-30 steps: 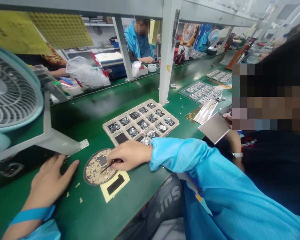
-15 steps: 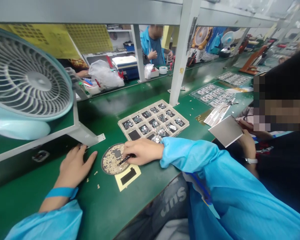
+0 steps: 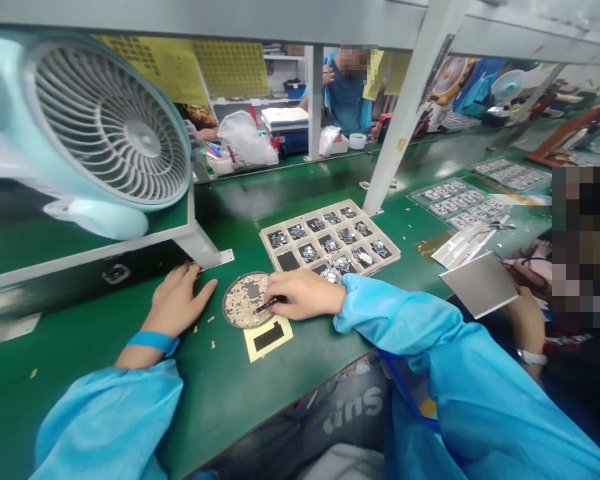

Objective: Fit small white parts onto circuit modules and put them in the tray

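Note:
My right hand (image 3: 303,293) is closed on black tweezers (image 3: 270,305), whose tips point down into a round dish (image 3: 226,311). Many small beige pieces (image 3: 240,298) are spread across that dish. Partly under its near edge lies a yellow card (image 3: 254,351) with a black shape on it. My left hand (image 3: 177,303) rests flat on the green table, fingers apart and holding nothing, left of the dish. Just behind my right hand sits a beige compartment tray (image 3: 267,235), its cells holding small metal parts on dark pads.
A light-blue fan (image 3: 143,137) stands on a raised shelf at the left. A slanted metal post (image 3: 405,120) rises behind the tray. At the right, a person's hand (image 3: 529,327) holds a grey plate (image 3: 480,285). Farther along the table are more parts trays (image 3: 453,200).
The camera view has turned left, so everything sits farther right in the picture. My right hand stays over the dish with the tweezers, and my left hand still rests on the table.

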Tool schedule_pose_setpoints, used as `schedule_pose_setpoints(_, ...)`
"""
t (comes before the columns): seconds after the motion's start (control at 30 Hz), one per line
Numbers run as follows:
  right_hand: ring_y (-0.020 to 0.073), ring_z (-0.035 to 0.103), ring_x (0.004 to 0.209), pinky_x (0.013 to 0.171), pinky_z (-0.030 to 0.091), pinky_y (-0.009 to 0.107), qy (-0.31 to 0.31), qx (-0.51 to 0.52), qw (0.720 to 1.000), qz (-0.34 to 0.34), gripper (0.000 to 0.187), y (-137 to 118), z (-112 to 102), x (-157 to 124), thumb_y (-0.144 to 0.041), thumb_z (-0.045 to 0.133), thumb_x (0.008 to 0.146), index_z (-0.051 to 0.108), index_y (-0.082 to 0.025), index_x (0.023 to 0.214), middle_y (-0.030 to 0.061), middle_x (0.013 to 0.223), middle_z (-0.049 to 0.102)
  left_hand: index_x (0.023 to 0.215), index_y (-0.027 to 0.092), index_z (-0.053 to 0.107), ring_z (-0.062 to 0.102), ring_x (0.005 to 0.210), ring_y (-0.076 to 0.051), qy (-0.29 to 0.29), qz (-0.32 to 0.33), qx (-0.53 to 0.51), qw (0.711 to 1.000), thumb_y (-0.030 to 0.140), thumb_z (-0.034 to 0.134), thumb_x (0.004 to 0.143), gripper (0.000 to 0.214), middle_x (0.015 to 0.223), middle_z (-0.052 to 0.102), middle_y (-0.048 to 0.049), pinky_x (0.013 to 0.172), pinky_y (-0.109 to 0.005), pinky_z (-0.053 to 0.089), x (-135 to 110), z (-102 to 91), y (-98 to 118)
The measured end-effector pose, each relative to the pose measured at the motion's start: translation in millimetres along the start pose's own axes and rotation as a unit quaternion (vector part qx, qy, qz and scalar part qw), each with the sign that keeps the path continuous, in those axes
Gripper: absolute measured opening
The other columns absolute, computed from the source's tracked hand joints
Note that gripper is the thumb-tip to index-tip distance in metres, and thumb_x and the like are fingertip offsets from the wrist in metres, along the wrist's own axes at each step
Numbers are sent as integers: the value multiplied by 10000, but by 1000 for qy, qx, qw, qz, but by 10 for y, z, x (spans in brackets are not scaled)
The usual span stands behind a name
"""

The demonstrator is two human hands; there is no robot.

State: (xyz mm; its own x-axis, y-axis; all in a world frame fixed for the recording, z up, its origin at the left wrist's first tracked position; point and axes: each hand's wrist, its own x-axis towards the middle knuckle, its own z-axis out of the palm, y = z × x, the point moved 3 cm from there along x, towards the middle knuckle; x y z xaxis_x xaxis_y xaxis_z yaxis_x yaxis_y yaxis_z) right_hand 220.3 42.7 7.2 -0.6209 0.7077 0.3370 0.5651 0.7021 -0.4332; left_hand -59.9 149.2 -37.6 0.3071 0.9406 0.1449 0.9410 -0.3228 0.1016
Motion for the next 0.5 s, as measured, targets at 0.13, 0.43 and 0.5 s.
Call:
schedule_pose_setpoints(0.13,173,669,952,781,491,286,-2,-5,1000,-4,156,-2,6,-4,-259,634,937,734,-212,1046,43,1055,726,1503,84,469,365,1484,-410,7,6,-12,1000,609,306,987,754,1581,417,-241,1210,-548,333,-9,9,2)
schedule_pose_setpoints(0.43,172,684,943,790,497,285,-10,-8,1000,-8,170,-15,-8,-3,-278,612,953,739,-208,1041,39,1044,747,1486,80,470,369,1480,-380,4,7,4,1000,588,307,987,731,1578,421,-222,1215,-520,329,-9,9,13)
schedule_pose_setpoints(0.5,173,687,948,791,496,281,-10,-11,1000,-9,168,-16,-9,3,-280,609,953,739,-205,1028,37,1041,749,1498,73,452,370,1478,-378,-1,4,12,1000,593,284,985,750,1583,413,-219,1216,-516,327,-5,10,13)
